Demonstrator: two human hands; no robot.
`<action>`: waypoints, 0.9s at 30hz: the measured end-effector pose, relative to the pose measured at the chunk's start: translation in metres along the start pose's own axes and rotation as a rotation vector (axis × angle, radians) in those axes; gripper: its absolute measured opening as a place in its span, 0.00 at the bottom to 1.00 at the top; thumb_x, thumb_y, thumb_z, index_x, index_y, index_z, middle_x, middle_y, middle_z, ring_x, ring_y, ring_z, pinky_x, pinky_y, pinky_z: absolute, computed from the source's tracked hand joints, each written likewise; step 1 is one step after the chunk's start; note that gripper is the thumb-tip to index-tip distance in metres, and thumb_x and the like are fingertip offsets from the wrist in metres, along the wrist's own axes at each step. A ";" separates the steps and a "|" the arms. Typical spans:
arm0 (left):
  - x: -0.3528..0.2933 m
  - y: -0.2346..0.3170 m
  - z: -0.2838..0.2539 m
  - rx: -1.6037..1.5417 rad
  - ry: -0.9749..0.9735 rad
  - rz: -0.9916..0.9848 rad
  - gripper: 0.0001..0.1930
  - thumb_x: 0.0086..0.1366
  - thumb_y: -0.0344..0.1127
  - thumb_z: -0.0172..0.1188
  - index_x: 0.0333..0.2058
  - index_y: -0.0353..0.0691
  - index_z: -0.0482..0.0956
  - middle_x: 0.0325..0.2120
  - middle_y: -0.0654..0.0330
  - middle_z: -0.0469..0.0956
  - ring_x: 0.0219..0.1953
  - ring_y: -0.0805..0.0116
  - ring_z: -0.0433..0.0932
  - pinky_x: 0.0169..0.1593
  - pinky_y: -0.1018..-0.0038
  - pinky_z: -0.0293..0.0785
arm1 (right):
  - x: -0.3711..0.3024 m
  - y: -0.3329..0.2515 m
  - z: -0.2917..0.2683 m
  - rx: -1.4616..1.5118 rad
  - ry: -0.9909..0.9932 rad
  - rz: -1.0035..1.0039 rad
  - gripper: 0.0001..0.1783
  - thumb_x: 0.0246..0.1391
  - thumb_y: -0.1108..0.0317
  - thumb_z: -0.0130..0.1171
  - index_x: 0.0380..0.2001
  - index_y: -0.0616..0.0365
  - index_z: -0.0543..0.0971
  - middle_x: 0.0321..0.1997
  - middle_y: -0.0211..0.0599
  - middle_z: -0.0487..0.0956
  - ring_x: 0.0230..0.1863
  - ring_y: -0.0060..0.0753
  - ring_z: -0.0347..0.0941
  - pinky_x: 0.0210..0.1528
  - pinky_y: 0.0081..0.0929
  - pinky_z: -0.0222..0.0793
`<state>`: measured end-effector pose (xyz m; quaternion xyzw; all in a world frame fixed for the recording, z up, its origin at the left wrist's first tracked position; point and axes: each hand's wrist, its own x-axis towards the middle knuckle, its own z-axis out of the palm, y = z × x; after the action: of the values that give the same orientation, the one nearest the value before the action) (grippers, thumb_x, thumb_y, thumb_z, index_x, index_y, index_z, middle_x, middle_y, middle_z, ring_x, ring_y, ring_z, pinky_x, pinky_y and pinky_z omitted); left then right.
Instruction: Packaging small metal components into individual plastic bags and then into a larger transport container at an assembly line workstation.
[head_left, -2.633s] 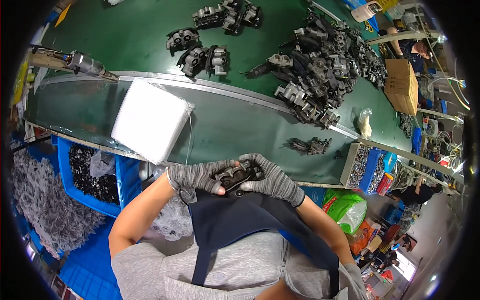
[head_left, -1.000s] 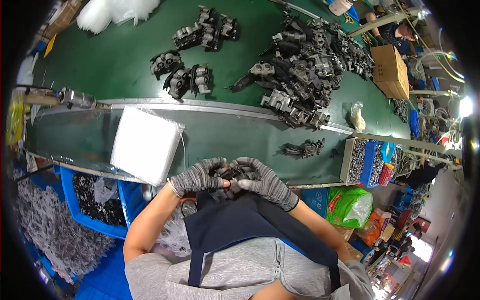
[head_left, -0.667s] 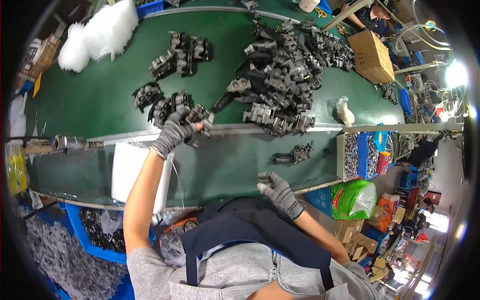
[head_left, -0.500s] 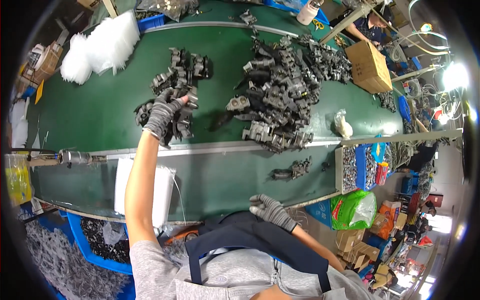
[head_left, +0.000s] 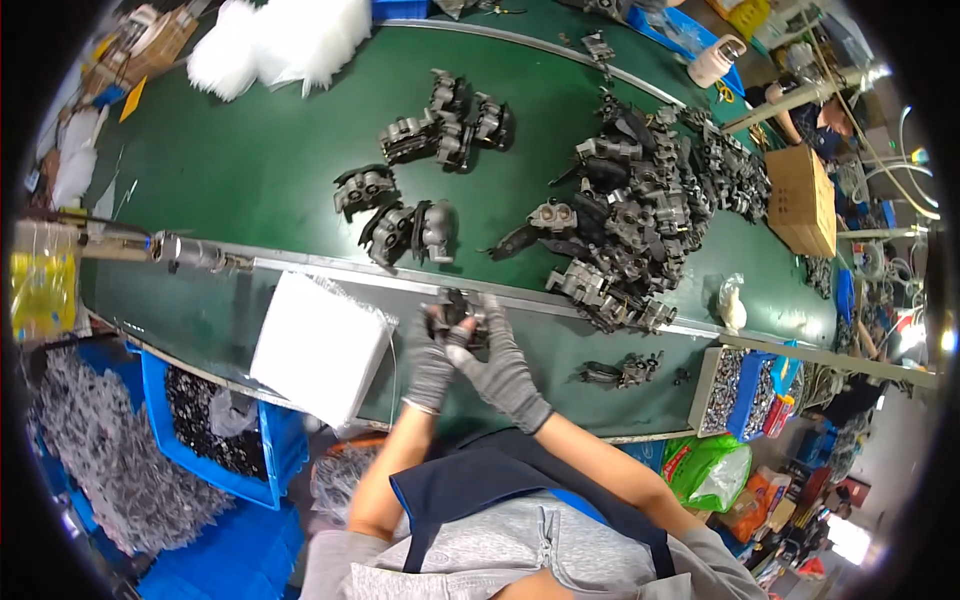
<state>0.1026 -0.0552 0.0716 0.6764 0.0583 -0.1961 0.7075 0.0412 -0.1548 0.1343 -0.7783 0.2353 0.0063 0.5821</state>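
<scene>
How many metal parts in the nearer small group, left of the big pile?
3: left part, middle part, right part. The last two sit close together; no fourth shows, but a small piece could be hidden. Not counted: the held part.

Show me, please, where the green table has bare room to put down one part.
Two patches look free: far left, between the white bundles and metal rail; and near side, between the right hand and lone part. Crowded: the parts pile at right.
</scene>
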 end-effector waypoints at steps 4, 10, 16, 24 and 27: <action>-0.058 0.009 0.018 0.051 0.006 0.190 0.19 0.57 0.35 0.67 0.44 0.36 0.72 0.35 0.58 0.77 0.36 0.65 0.77 0.43 0.71 0.75 | 0.001 0.013 0.005 -0.461 0.024 -0.287 0.40 0.55 0.60 0.62 0.66 0.57 0.56 0.65 0.53 0.62 0.65 0.52 0.60 0.65 0.36 0.58; -0.088 0.048 -0.056 0.511 -0.067 0.522 0.24 0.56 0.42 0.65 0.48 0.35 0.72 0.36 0.54 0.74 0.39 0.57 0.74 0.47 0.67 0.73 | 0.006 0.013 -0.010 0.369 -0.369 0.218 0.35 0.52 0.59 0.64 0.61 0.57 0.64 0.55 0.41 0.73 0.48 0.43 0.74 0.46 0.32 0.74; -0.066 0.018 -0.177 1.437 0.294 0.378 0.21 0.54 0.40 0.65 0.45 0.40 0.75 0.36 0.53 0.76 0.38 0.52 0.75 0.43 0.63 0.73 | -0.018 0.021 0.031 0.930 -0.747 0.652 0.35 0.52 0.57 0.63 0.61 0.53 0.64 0.54 0.39 0.72 0.39 0.36 0.77 0.32 0.26 0.76; -0.028 0.051 -0.209 1.095 -0.060 0.085 0.09 0.56 0.33 0.63 0.34 0.38 0.76 0.31 0.53 0.78 0.33 0.55 0.77 0.39 0.67 0.73 | -0.034 -0.017 0.048 0.970 -1.088 0.516 0.41 0.48 0.54 0.64 0.63 0.55 0.62 0.50 0.40 0.73 0.40 0.33 0.76 0.31 0.23 0.74; -0.018 0.053 -0.209 1.048 -0.086 -0.145 0.06 0.58 0.31 0.62 0.32 0.37 0.75 0.31 0.51 0.79 0.32 0.54 0.77 0.37 0.67 0.74 | -0.017 -0.039 0.083 0.952 -1.144 0.486 0.40 0.49 0.57 0.63 0.63 0.58 0.61 0.44 0.37 0.73 0.36 0.29 0.74 0.28 0.22 0.72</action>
<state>0.1434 0.1536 0.1107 0.9249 -0.0303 -0.2748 0.2609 0.0622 -0.0649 0.1477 -0.2477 0.0400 0.4319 0.8663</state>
